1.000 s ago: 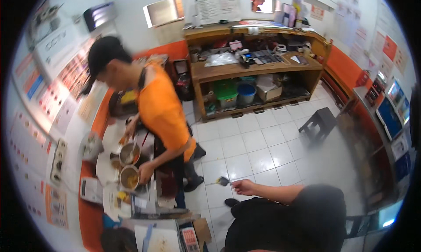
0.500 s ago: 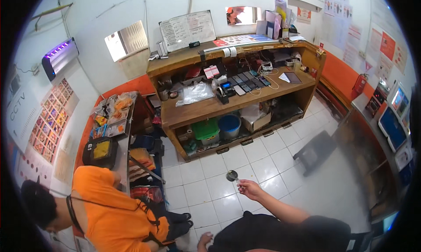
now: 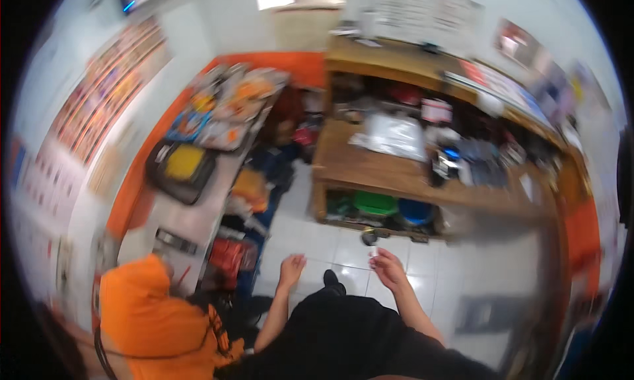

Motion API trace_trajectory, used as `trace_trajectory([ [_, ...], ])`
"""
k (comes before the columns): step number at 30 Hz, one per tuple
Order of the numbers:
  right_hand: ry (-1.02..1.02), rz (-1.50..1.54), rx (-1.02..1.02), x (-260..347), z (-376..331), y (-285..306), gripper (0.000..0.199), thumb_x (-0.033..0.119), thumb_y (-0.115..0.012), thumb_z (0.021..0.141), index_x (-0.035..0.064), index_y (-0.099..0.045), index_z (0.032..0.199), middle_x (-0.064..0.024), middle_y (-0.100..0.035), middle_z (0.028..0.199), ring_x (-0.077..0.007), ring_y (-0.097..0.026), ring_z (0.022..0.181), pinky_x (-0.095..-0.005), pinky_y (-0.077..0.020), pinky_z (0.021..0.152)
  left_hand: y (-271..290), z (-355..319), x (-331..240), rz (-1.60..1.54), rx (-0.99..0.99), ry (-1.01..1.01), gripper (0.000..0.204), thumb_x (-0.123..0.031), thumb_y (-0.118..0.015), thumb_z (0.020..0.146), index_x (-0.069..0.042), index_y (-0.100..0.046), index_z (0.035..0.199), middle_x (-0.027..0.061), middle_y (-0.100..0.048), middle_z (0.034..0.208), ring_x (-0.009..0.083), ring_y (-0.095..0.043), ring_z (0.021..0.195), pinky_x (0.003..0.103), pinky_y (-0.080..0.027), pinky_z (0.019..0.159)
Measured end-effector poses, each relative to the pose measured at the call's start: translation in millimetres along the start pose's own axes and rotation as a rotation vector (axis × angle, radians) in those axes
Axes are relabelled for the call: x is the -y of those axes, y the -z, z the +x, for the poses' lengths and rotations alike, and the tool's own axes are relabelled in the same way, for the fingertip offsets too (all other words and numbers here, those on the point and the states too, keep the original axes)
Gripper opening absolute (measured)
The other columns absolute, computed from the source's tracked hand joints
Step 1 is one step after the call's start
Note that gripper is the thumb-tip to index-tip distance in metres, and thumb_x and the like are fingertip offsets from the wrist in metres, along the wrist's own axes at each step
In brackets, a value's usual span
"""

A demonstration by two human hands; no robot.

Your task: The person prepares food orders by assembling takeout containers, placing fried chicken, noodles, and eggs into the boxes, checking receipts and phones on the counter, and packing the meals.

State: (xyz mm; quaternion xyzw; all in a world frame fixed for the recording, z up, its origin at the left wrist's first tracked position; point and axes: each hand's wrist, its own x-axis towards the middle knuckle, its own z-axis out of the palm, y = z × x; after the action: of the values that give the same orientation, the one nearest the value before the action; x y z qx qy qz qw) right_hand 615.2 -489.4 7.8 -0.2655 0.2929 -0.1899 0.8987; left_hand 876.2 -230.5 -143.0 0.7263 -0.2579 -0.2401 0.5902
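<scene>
My right hand (image 3: pixel 388 269) is closed on the short light handle of a small dark round scoop (image 3: pixel 370 236), held out in front of me over the tiled floor. The bowl of the scoop points away from me; motion blurs what is inside. My left hand (image 3: pixel 292 271) hangs over the floor to the left of my body, fingers loosely curled and with nothing visible in them. It is nearest to the shelves under the side table.
A person in an orange top (image 3: pixel 152 314) stands close on my left at a side table (image 3: pixel 214 175) bearing a black case (image 3: pixel 181 170) and packets. Ahead is a wooden counter (image 3: pixel 370 165) with phones and plastic bags. A dark stool-like shape (image 3: pixel 492 314) is at right.
My view has swung left, toward the side table and nearer the counter. My left hand has come further into view, and my right hand still holds the scoop.
</scene>
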Motion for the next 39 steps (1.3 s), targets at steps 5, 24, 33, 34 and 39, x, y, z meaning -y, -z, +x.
trace_trajectory([
  [5,0.023,-0.125,-0.043,41.1,96.3,-68.3,0.034,-0.001,-0.065,0.091,0.0032,-0.059,0.123,-0.0123,-0.069,0.106,-0.0216,-0.068,0.087,-0.0343,-0.0562,0.083,68.0,162.8,-66.9,0.022,-0.391,0.007,0.011,-0.008,-0.068,0.093,0.001,-0.068,0.100,0.0066,-0.071,0.085,0.0133,-0.068,0.074,0.027,-0.055,0.070],
  [24,-0.340,-0.536,0.358,5.4,514.2,-391.6,0.033,0.001,-0.060,0.097,-0.0010,-0.056,0.130,-0.0061,-0.064,0.093,-0.0175,-0.068,0.080,-0.0270,-0.0566,0.067,502.6,330.0,80.8,-1.358,-1.738,0.513,0.027,-0.034,-0.045,0.090,-0.010,-0.054,0.100,0.0030,-0.048,0.084,0.0223,-0.049,0.080,0.051,-0.042,0.083],
  [33,-0.612,-0.915,0.519,-139.2,593.2,-487.6,0.037,-0.001,-0.062,0.093,-0.0021,-0.059,0.130,-0.0055,-0.065,0.093,-0.0154,-0.065,0.082,-0.0290,-0.0527,0.072,528.7,328.6,-100.9,-1.301,-1.226,0.143,0.024,-0.028,-0.052,0.100,-0.008,-0.058,0.112,0.0087,-0.062,0.110,0.0286,-0.060,0.109,0.055,-0.046,0.105],
  [34,-0.573,-0.948,0.603,-162.2,602.5,-507.5,0.034,0.002,-0.063,0.093,-0.0018,-0.062,0.127,-0.0050,-0.067,0.092,-0.0136,-0.064,0.082,-0.0286,-0.0524,0.073,538.1,327.5,-134.1,-1.288,-1.145,0.037,0.021,-0.026,-0.053,0.103,-0.008,-0.061,0.111,0.0072,-0.065,0.109,0.0274,-0.062,0.110,0.055,-0.045,0.106],
  [39,-0.077,-1.317,0.929,-283.8,643.3,-634.5,0.033,0.007,-0.067,0.089,-0.0057,-0.063,0.120,-0.0126,-0.071,0.090,-0.0188,-0.065,0.071,-0.0321,-0.0529,0.066,581.2,339.9,-216.5,-1.108,-1.130,-0.125,0.020,-0.025,-0.058,0.102,-0.007,-0.064,0.108,0.0086,-0.068,0.111,0.0270,-0.062,0.114,0.052,-0.049,0.103],
])
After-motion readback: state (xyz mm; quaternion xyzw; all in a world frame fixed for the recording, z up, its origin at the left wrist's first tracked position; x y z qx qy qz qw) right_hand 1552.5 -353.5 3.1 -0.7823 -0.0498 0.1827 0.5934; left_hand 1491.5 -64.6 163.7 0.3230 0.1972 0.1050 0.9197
